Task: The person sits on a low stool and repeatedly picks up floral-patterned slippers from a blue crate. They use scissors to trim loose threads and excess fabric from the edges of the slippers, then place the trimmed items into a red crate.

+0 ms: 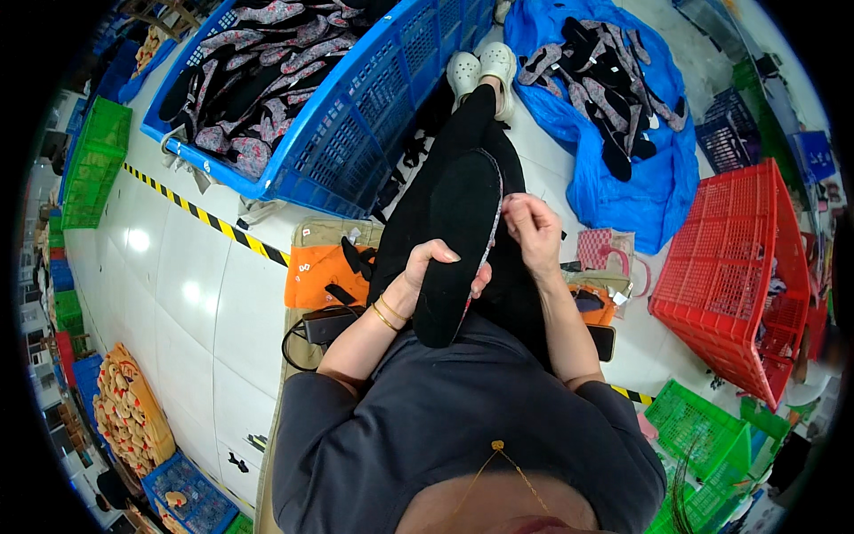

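Note:
A slipper (458, 205) with a black sole and a thin floral edge lies over my lap, sole side up and toe pointing away. My left hand (425, 265) wraps round its middle, thumb on the sole and fingertips showing at the right edge. Close to that right edge, toward the far end, my right hand (534, 233) is closed in a pinch. What it pinches, if anything, is too small to make out.
A big blue crate (356, 111) full of black and floral slippers stands at the far left. More slippers (600, 89) lie on blue plastic sheeting (654, 209) at the far right. Beside me are a red crate (712, 258), an orange cloth (325, 278) and a phone (602, 342).

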Motion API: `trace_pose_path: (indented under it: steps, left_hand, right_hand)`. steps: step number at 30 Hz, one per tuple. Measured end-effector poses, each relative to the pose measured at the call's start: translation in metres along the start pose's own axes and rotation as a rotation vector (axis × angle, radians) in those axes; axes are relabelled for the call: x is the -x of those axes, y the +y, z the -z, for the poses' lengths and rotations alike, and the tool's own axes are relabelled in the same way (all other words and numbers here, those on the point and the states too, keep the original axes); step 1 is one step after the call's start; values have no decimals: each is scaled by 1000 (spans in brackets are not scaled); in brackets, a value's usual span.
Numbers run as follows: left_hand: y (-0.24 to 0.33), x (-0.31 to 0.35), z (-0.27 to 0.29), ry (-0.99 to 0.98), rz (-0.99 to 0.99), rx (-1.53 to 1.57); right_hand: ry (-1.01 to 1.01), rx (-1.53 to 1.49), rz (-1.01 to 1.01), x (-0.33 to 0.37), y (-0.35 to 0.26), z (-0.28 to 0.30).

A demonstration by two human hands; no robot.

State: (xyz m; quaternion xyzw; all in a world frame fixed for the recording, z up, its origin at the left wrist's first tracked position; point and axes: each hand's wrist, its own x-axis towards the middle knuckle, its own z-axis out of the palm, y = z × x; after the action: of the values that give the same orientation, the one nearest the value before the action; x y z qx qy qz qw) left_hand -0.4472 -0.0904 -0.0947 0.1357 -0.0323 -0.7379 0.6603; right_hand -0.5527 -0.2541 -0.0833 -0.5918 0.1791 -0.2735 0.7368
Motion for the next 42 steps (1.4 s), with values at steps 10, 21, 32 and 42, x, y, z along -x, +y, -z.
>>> trace_pose_path:
  steps: [10, 21, 32, 42]
  left_hand:
    - [50, -29, -31, 273, -371, -530]
    - [369, -73, -36, 935, -821, -1153]
    - [497, -156, 99, 1286, -918, -848]
    - [318, -125, -70, 763, -1581, -2024]
  right_hand:
    - [-143, 23, -236, 14, 2, -24]
    - [434, -315, -85, -127, -10, 92]
    - [515, -288, -417, -40, 68, 66]
    - [328, -215, -199, -101, 17, 39]
